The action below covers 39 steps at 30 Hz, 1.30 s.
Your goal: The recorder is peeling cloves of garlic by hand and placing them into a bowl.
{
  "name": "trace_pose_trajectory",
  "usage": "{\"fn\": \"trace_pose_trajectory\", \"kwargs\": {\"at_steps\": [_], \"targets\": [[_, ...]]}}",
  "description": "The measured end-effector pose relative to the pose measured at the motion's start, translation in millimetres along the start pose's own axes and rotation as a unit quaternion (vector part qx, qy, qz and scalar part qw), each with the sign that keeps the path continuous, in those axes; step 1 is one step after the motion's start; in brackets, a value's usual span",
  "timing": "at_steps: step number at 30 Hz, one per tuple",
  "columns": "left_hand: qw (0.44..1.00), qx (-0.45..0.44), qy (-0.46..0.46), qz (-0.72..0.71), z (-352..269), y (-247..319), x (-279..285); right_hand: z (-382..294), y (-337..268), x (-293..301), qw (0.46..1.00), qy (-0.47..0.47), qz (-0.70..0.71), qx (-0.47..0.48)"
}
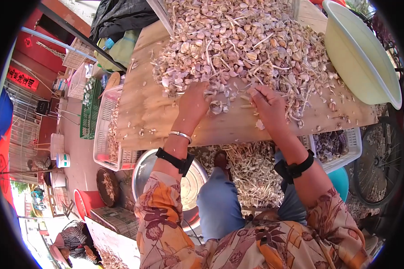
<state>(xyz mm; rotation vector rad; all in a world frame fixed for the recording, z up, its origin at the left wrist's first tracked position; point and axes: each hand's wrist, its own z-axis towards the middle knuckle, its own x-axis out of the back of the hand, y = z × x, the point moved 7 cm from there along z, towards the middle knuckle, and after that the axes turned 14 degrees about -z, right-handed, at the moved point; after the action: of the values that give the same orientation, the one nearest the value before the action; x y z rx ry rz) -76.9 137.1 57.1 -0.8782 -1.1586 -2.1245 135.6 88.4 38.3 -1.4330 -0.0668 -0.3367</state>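
A large heap of loose garlic cloves (229, 43), mixed with papery skins and dry stalks, covers the far part of a wooden board table (148, 117). At the heap's near edge, my left hand (195, 101) is curled, with a pale bit of garlic (208, 91) between its fingertips. A few cloves and skins (219, 106) lie on the wood just right of it. My right hand (271, 106) is bent with thumb and forefinger pinched together near the heap. Whether something small sits in that pinch is hidden.
A pale yellow basin (353, 53) leans at the table's right. White plastic crates (102, 131) stand by the left edge and under the right side. Below are a metal basin (144, 168) and stalk litter (252, 175). A bicycle wheel (377, 161) is at right; another person (75, 242) sits lower left.
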Motion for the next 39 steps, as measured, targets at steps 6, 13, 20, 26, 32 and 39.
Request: {"fn": "trace_pose_trajectory", "kwargs": {"at_steps": [6,13,20,26,32,39], "targets": [[0.962,0.146,0.068,-0.221,8,-35,4,1,0,-1,0.999,0.013,-0.008,0.035],[0.719,0.277,0.081,-0.633,-24,12,0,-6,-2,-27,0.972,-0.097,0.206,-0.058],[0.901,0.149,-0.168,-0.372,-107,102,-5,-8,-12,16,0.971,-0.032,0.235,-0.042],[0.985,0.101,0.025,-0.135,-48,38,25,0,11,31,0.993,-0.025,0.113,-0.008],[0.996,-0.037,-0.063,0.058,-32,35,-23,2,9,9,0.997,-0.025,0.065,-0.028],[0.69,0.269,-0.083,-0.667,-38,67,-36,-10,-32,1,0.967,-0.034,0.023,0.252]]}}
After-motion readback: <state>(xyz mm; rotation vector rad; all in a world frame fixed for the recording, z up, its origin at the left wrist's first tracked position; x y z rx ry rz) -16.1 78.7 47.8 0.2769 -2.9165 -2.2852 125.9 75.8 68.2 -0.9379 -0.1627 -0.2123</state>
